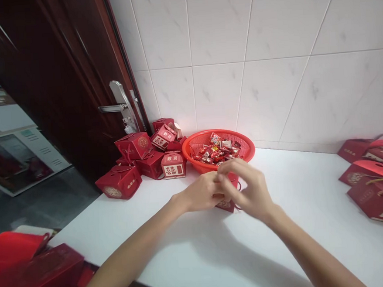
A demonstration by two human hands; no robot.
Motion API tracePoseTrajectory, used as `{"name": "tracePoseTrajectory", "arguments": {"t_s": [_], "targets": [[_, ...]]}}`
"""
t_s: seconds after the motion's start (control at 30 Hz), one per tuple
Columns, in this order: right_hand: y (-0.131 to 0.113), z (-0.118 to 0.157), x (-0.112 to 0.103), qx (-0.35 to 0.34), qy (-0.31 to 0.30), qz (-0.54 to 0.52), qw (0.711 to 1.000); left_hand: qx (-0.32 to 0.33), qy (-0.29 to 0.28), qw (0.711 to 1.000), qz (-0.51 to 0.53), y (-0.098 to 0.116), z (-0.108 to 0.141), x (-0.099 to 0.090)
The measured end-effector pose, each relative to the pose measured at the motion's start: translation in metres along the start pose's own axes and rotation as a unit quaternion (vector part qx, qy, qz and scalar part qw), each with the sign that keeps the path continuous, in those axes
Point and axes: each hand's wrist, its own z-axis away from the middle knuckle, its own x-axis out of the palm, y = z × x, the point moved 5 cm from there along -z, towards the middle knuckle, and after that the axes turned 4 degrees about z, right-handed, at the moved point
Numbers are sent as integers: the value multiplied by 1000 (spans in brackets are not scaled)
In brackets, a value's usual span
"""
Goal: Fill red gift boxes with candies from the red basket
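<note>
A small red gift box [226,205] stands on the white table, mostly hidden behind my two hands. My left hand [203,190] is curled over its left side and top, fingers closed against it. From the right, my right hand [249,187] reaches over the same box, its thumb and forefinger bent together close to the left fingers. Whatever sits between those right fingertips is too small to make out. A thin red cord loop shows at the box's right side. Just behind is a red plastic basket [251,150] holding many wrapped candies [216,152].
Closed red gift boxes [124,182] are piled at the table's back left, near a dark wooden door [57,61]. More red boxes [372,192] lie along the right edge. At the lower left, red boxes [33,277] sit beside the table edge. A tiled wall [217,36] rises behind.
</note>
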Motion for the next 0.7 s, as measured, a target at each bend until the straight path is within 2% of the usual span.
{"name": "tracePoseTrajectory", "arguments": {"t_s": [0.1,0.2,0.3,0.4,0.57,0.7], "targets": [[53,-2,-5,154,-55,-28,986,123,-54,991,-5,5,-1,18],[80,3,-2,202,-114,-53,971,166,11,986,-32,4,3,22],[83,8,5,169,-205,-16,964,197,76,977,-31,6,14,27],[80,12,13,121,-265,41,956,215,95,972,2,8,29,37],[73,16,19,68,-295,134,943,176,68,980,70,6,41,50],[61,17,20,37,-310,190,931,162,84,978,99,7,43,46]]}}
